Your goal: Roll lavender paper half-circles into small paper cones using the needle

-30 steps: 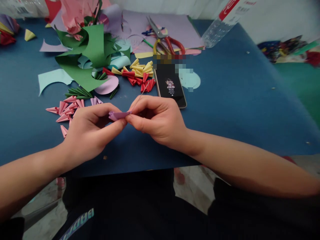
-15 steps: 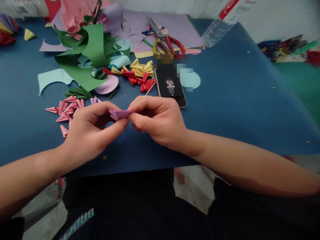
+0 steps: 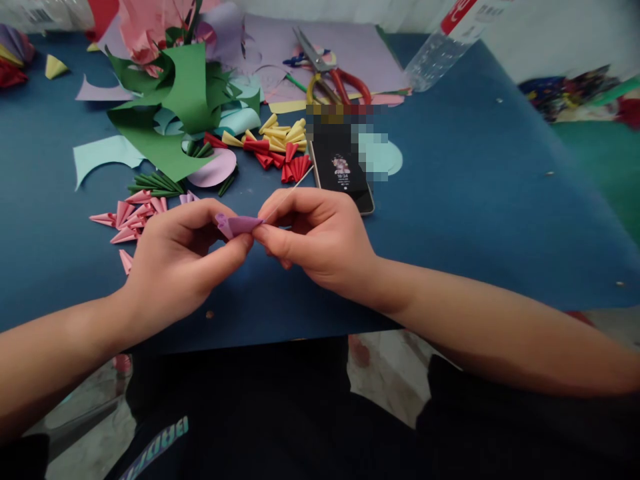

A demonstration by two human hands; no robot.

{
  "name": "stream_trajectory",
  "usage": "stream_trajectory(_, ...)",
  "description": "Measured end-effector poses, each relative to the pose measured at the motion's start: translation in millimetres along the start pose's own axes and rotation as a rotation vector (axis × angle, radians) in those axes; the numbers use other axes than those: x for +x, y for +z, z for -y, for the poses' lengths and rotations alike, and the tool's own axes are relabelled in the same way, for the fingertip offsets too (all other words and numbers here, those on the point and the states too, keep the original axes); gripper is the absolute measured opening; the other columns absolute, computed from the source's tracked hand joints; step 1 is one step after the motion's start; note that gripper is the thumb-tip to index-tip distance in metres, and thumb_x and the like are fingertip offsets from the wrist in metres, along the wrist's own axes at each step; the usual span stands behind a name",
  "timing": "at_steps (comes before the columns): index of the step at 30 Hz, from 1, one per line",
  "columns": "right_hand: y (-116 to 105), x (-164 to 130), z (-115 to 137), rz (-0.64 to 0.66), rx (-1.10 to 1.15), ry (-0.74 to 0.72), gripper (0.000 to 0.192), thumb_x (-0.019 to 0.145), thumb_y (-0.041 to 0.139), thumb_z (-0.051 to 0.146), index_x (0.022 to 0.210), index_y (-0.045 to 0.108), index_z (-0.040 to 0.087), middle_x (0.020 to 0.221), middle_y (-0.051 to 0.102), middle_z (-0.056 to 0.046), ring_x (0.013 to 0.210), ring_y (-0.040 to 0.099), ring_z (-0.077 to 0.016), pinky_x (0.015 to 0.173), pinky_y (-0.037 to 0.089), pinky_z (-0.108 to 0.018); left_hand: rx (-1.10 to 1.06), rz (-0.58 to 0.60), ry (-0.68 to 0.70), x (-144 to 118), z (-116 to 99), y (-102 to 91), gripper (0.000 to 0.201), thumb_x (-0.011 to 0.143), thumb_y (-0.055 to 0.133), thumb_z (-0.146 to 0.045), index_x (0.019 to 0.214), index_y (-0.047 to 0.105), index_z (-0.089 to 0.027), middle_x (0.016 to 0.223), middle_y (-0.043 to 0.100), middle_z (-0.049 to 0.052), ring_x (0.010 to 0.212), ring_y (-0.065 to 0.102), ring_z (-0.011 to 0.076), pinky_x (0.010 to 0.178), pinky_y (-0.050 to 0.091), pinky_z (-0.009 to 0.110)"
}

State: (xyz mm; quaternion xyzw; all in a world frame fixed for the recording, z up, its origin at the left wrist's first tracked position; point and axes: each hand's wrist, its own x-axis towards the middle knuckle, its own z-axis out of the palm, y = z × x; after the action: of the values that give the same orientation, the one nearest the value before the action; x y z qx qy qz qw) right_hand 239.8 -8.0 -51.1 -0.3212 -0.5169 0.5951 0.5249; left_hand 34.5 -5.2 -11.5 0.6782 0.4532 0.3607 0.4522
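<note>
A small rolled cone of purple paper [image 3: 240,225] is between my two hands above the table's front edge. My left hand [image 3: 180,257] pinches it between thumb and fingers near its wide, curled end. At the narrow tip, my right hand [image 3: 315,233] is closed, thumb against index finger. A thin pale stick [image 3: 295,187] slants up and right out of the right hand's grip; its lower end is hidden by the fingers. Beside my left hand lie several pink paper cones [image 3: 135,217] and dark green rolled cones [image 3: 157,185].
Red cones [image 3: 295,167] and yellow cones [image 3: 285,137] are heaped behind my hands, near a phone [image 3: 345,173]. Farther back are green paper scraps [image 3: 187,87], scissors [image 3: 325,67] on purple sheets [image 3: 350,47], and a plastic bottle [image 3: 440,53]. A pale blue disc [image 3: 393,159] lies right of the phone.
Both hands and the purple cone have shifted very slightly left. The pale stick sits a little lower against the right index finger. The grips look the same.
</note>
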Motion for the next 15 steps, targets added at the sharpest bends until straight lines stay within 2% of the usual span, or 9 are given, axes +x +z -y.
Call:
stream_trajectory(4, 0.6, -0.1, 1.9, 0.003, 0.015, -0.009, 0.025, 0.076, 0.105, 0.023, 0.085, 0.082, 0.016, 0.076, 0.075, 0.001, 0.056, 0.060, -0.0075, 0.046, 0.046, -0.019, 0.003, -0.008, 0.032, -1.9, 4.8, 2.4, 0.006, 0.089, 0.085, -0.028, 0.091, 0.080, -0.027, 0.084, 0.077, 0.000, 0.078, 0.069, 0.0196, 0.070, 0.054, 0.033)
stream_trajectory(7, 0.5, 0.0, 2.8, 0.016, 0.023, 0.013, 0.023, 0.080, 0.103, 0.024, 0.087, 0.082, 0.016, 0.075, 0.074, 0.002, 0.054, 0.060, -0.0074, 0.046, 0.048, -0.018, -0.001, -0.008, 0.038, -3.4, 7.1, 2.6, 0.005, 0.090, 0.085, -0.030, 0.090, 0.081, -0.028, 0.082, 0.076, -0.001, 0.074, 0.067, 0.0193, 0.066, 0.052, 0.034)
stream_trajectory(11, 0.1, 0.4, 3.3, 0.016, 0.025, 0.017, 0.025, 0.080, 0.104, 0.027, 0.088, 0.082, 0.016, 0.077, 0.075, 0.001, 0.056, 0.062, -0.0081, 0.047, 0.050, -0.019, 0.038, -0.009, 0.044, -2.6, 5.1, 0.6, 0.013, 0.091, 0.084, -0.034, 0.081, 0.076, -0.028, 0.074, 0.070, 0.000, 0.067, 0.061, 0.0199, 0.059, 0.045, 0.036)
stream_trajectory(15, 0.3, 1.1, 4.2, 0.016, 0.022, 0.008, 0.024, 0.079, 0.104, 0.024, 0.088, 0.083, 0.016, 0.077, 0.075, 0.002, 0.058, 0.061, -0.0074, 0.049, 0.049, -0.018, 0.020, 0.016, 0.035, 0.7, 1.9, -1.0, 0.008, 0.088, 0.084, -0.033, 0.083, 0.080, -0.029, 0.075, 0.072, 0.000, 0.069, 0.064, 0.0208, 0.058, 0.050, 0.035)
